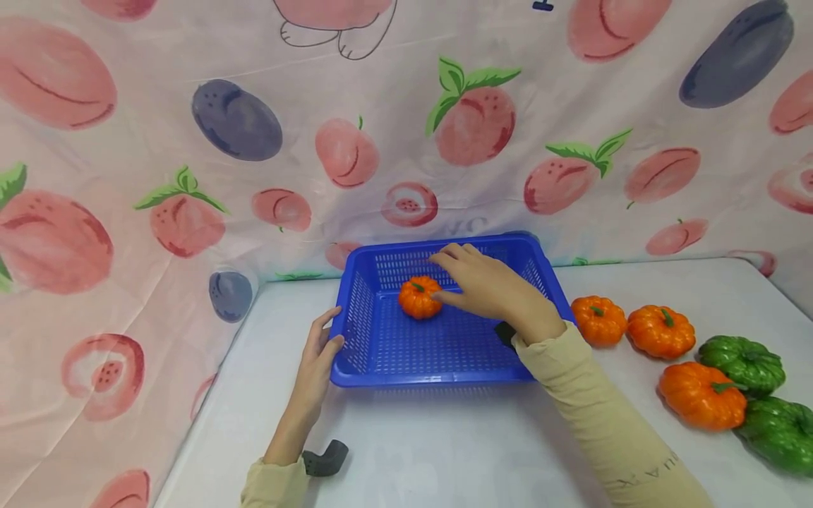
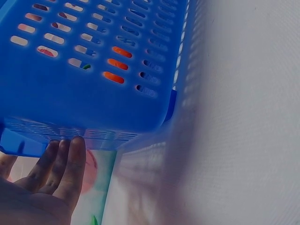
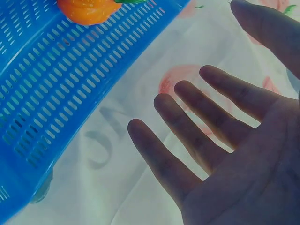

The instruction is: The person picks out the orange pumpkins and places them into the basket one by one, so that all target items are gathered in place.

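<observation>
A blue plastic basket (image 1: pixel 432 378) with slotted walls stands on the white table. My left hand (image 1: pixel 317 360) holds its left rim, thumb and index finger at the edge; in the left wrist view the other fingers (image 2: pixel 72 171) reach up against the outer wall. One small orange pumpkin (image 1: pixel 419 298) with a green stem lies inside the basket, toward the back left. Just right of that pumpkin, my right hand (image 1: pixel 483 282) hovers over the basket. Its fingers (image 3: pixel 183 136) are spread and nearly straight in the right wrist view, with nothing in them.
Right of the basket lie several pumpkins: orange ones (image 1: pixel 599 321) near its wall, another orange one (image 1: pixel 701 396) farther right, beside green ones (image 1: pixel 743 365). A fruit-printed cloth (image 1: pixel 406 141) hangs behind the white table (image 1: pixel 432 451). A dark wrist device (image 1: pixel 326 458) sits by my left wrist.
</observation>
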`<state>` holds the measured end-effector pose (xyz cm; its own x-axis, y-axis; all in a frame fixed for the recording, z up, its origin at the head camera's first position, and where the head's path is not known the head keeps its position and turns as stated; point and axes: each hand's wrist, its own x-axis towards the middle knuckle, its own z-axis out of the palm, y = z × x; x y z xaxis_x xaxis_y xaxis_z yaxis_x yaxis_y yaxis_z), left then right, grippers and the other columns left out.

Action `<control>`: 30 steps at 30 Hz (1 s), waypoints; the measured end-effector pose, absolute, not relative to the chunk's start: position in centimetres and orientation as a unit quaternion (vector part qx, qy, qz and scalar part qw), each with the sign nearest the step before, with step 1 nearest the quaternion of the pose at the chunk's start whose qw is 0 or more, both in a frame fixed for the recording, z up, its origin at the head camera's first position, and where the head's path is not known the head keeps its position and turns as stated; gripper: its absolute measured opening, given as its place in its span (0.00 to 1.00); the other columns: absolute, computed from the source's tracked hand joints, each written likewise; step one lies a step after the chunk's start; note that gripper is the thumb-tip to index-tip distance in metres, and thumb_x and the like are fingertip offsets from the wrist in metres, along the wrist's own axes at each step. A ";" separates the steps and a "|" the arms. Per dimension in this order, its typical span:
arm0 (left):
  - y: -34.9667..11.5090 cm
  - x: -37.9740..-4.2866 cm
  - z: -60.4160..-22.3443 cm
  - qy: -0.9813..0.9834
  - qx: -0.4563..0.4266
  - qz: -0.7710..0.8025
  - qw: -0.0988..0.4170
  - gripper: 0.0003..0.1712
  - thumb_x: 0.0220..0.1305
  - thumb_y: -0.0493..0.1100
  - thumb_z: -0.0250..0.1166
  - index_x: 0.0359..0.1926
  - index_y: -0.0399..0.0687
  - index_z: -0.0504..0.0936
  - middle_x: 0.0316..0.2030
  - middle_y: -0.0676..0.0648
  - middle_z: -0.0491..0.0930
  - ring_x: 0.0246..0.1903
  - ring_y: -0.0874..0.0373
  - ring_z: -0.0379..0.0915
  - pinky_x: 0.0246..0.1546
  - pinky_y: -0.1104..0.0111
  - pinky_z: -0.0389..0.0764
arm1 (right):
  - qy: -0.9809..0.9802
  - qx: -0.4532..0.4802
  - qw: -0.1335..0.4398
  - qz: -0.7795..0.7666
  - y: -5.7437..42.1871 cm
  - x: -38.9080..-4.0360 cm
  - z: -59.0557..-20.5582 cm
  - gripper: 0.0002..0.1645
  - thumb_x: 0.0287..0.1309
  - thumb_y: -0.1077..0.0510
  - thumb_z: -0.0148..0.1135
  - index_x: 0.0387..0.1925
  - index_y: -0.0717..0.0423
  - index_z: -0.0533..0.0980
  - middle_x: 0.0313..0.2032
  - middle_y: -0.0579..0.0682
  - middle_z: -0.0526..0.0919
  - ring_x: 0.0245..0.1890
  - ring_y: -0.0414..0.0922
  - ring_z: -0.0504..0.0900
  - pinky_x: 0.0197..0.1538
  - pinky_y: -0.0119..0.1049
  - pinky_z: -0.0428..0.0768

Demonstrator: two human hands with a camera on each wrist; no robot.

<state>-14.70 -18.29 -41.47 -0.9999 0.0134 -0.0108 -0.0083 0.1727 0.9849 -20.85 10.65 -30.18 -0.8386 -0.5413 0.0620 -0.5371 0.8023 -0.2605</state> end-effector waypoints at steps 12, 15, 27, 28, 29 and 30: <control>-18.2 -14.7 -41.4 0.764 0.001 0.645 0.004 0.28 0.75 0.41 0.45 0.74 0.60 0.59 0.65 0.35 0.68 0.58 0.42 0.71 0.49 0.68 0.75 | 0.948 -0.286 -0.024 -0.136 12.3 -19.7 -29.9 0.37 0.64 0.46 0.64 0.67 0.60 0.68 0.65 0.59 0.70 0.65 0.58 0.69 0.62 0.55 0.72; -18.2 -14.7 -41.4 0.764 0.000 0.646 0.005 0.28 0.75 0.41 0.45 0.74 0.60 0.59 0.65 0.35 0.68 0.57 0.42 0.71 0.49 0.67 0.75 | 0.950 -0.280 -0.026 -0.134 12.9 -19.4 -30.0 0.37 0.64 0.45 0.63 0.67 0.59 0.68 0.65 0.59 0.70 0.65 0.58 0.69 0.62 0.55 0.72; -18.3 -14.6 -41.5 0.762 0.002 0.647 0.005 0.28 0.76 0.41 0.45 0.74 0.60 0.59 0.64 0.35 0.68 0.58 0.42 0.71 0.50 0.66 0.74 | 0.954 -0.269 -0.038 -0.130 14.6 -18.4 -30.6 0.36 0.64 0.47 0.65 0.67 0.61 0.69 0.65 0.60 0.71 0.65 0.58 0.68 0.64 0.56 0.70; -18.4 -14.6 -41.5 0.762 0.003 0.647 0.005 0.28 0.76 0.41 0.45 0.74 0.60 0.59 0.64 0.35 0.68 0.58 0.42 0.71 0.51 0.66 0.74 | 0.954 -0.268 -0.039 -0.131 14.7 -18.3 -30.6 0.36 0.64 0.48 0.65 0.67 0.61 0.69 0.65 0.60 0.71 0.65 0.58 0.68 0.63 0.56 0.71; -18.4 -14.6 -41.5 0.763 0.003 0.647 0.005 0.28 0.76 0.41 0.45 0.74 0.60 0.59 0.64 0.35 0.68 0.58 0.42 0.71 0.51 0.66 0.74 | 0.954 -0.267 -0.041 -0.132 14.9 -18.2 -30.6 0.36 0.64 0.48 0.65 0.67 0.61 0.69 0.65 0.60 0.71 0.65 0.58 0.68 0.63 0.56 0.71; -18.4 -14.7 -41.6 0.764 0.003 0.646 0.004 0.28 0.76 0.41 0.45 0.74 0.60 0.59 0.64 0.35 0.68 0.58 0.42 0.71 0.51 0.65 0.74 | 0.953 -0.268 -0.043 -0.132 15.0 -18.1 -30.6 0.35 0.64 0.48 0.65 0.67 0.61 0.69 0.65 0.60 0.71 0.65 0.58 0.68 0.63 0.56 0.71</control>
<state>-14.65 -18.37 -41.55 -1.0000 0.0094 -0.0019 -0.0003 0.1664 0.9861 -18.13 14.98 -30.63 -0.8530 -0.4989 0.1534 -0.5218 0.8217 -0.2291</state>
